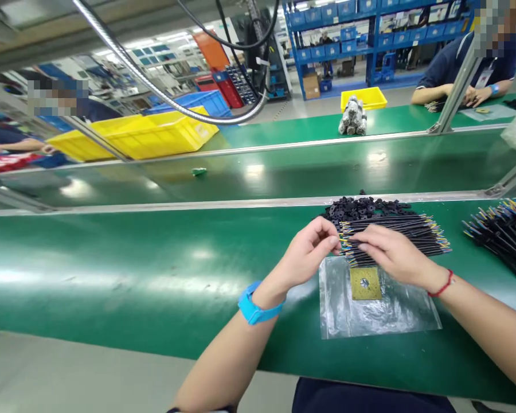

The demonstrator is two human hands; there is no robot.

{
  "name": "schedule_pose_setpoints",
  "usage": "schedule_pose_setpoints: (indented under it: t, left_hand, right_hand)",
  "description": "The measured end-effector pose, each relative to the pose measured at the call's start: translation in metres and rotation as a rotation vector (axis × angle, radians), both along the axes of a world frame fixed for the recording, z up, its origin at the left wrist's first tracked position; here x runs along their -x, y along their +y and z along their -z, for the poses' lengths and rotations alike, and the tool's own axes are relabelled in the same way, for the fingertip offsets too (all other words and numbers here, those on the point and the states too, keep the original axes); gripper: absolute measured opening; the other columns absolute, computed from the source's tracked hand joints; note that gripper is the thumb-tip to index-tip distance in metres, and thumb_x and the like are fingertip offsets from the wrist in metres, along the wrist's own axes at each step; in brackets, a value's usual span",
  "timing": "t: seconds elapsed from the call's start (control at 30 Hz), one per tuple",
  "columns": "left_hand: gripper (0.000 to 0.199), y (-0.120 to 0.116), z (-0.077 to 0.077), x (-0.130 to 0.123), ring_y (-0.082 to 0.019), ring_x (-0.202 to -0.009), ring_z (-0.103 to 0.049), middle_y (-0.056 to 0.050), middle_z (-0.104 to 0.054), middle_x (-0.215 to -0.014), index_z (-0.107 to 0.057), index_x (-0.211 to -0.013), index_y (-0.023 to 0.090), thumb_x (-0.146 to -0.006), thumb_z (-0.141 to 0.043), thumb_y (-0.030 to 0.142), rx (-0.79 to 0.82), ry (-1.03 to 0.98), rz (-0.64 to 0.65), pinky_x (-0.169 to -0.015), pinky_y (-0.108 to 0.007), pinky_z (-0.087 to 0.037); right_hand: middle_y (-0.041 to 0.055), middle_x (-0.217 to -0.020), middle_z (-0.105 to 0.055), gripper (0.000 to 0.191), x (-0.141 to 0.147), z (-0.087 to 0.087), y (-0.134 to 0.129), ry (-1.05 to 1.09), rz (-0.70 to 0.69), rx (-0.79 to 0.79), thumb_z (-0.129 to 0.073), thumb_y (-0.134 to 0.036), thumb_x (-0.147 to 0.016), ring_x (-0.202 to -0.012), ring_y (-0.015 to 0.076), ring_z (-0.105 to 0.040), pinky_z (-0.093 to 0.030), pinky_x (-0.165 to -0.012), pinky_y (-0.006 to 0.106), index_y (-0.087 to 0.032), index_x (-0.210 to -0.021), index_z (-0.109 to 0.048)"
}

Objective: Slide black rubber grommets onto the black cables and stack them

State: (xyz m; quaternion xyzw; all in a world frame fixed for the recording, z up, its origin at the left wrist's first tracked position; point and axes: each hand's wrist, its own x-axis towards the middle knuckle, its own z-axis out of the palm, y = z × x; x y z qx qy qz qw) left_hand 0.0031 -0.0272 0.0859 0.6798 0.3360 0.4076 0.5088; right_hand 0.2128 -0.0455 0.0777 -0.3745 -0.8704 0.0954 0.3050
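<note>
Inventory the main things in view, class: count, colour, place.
Long bench: one, green, foreground
Flat plastic bag: one, clear, on bench
Square holed plate: one, yellowish, on bag
Thin cables: two bunches, black, right side
Small flat parts: many, black, behind cables
Shallow plastic tray: one, yellow, back right
Large plastic bins: count unclear, yellow, back left
Curved flexible hose: one, silver, overhead
Left grip: one, bare, beside cables
Right grip: one, bare, over cables

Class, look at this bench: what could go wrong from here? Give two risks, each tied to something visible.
The right hand is over the loose cables, so a brush might disarray them. Small black parts lie heaped just beyond, and some could get mixed in.
</note>
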Motion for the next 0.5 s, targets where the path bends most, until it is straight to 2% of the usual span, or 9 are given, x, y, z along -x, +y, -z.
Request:
schedule_pose_setpoints:
  t: [0.1, 0.2, 0.27, 0.33, 0.4, 0.5]
  left_hand:
    - [0.011, 0.018, 0.011, 0.005, -0.009, -0.062, -0.053, 0.001, -0.055, -0.071, -0.05, -0.086, 0.016, -0.083, -0.053, 0.027, 0.006, 0.047, -0.073, -0.061, -0.023, -0.045]
    - [0.006, 0.043, 0.037, 0.011, -0.011, -0.066, -0.052, 0.001, -0.055, -0.074, -0.053, -0.085, 0.016, -0.081, -0.051, 0.019, -0.043, 0.306, -0.168, -0.063, -0.025, -0.045]
    - [0.008, 0.057, 0.055, 0.011, -0.013, -0.07, -0.052, 0.0, -0.054, -0.076, -0.055, -0.087, 0.016, -0.08, -0.05, 0.015, -0.121, 0.518, -0.212, -0.068, -0.027, -0.045]
    - [0.014, 0.065, 0.069, 0.006, -0.014, -0.075, -0.053, -0.002, -0.055, -0.082, -0.057, -0.094, 0.016, -0.081, -0.051, 0.014, -0.208, 0.669, -0.237, -0.071, -0.029, -0.046]
    - [0.019, 0.069, 0.075, -0.001, -0.016, -0.081, -0.055, -0.004, -0.055, -0.09, -0.057, -0.101, 0.016, -0.083, -0.051, 0.016, -0.301, 0.79, -0.244, -0.074, -0.03, -0.046]
    - [0.019, 0.072, 0.074, -0.011, -0.02, -0.09, -0.055, -0.007, -0.055, -0.098, -0.058, -0.102, 0.017, -0.087, -0.047, 0.017, -0.444, 0.978, -0.202, -0.079, -0.032, -0.046]
  right_hand:
    - [0.0058, -0.082, -0.063, 0.031, -0.019, -0.009, 0.005, -0.003, 0.109, -0.136, -0.037, -0.025, -0.094, -0.069, 0.0138, -0.059, -0.049, -0.063, 0.027, -0.017, -0.111, -0.062]
    - [0.0073, -0.091, -0.068, 0.032, -0.042, 0.002, -0.003, -0.17, 0.185, -0.163, -0.038, -0.025, -0.092, -0.074, 0.0167, -0.064, -0.051, -0.065, 0.03, -0.019, -0.112, -0.062]
    - [0.007, -0.097, -0.07, 0.033, -0.053, 0.021, -0.014, -0.279, 0.16, -0.086, -0.038, -0.023, -0.091, -0.077, 0.0184, -0.066, -0.052, -0.065, 0.031, -0.02, -0.115, -0.06]
    - [0.0055, -0.09, -0.071, 0.033, -0.059, 0.043, -0.026, -0.362, 0.146, 0.044, -0.038, -0.022, -0.09, -0.07, 0.0185, -0.067, -0.052, -0.058, 0.031, -0.019, -0.118, -0.055]
    - [0.0032, -0.079, -0.071, 0.029, -0.06, 0.059, -0.035, -0.407, 0.171, 0.162, -0.037, -0.02, -0.09, -0.06, 0.0179, -0.066, -0.048, -0.052, 0.029, -0.018, -0.115, -0.053]
    - [0.0017, -0.073, -0.07, 0.022, -0.057, 0.067, -0.041, -0.426, 0.198, 0.238, -0.037, -0.019, -0.091, -0.057, 0.0173, -0.064, -0.044, -0.051, 0.027, -0.019, -0.107, -0.052]
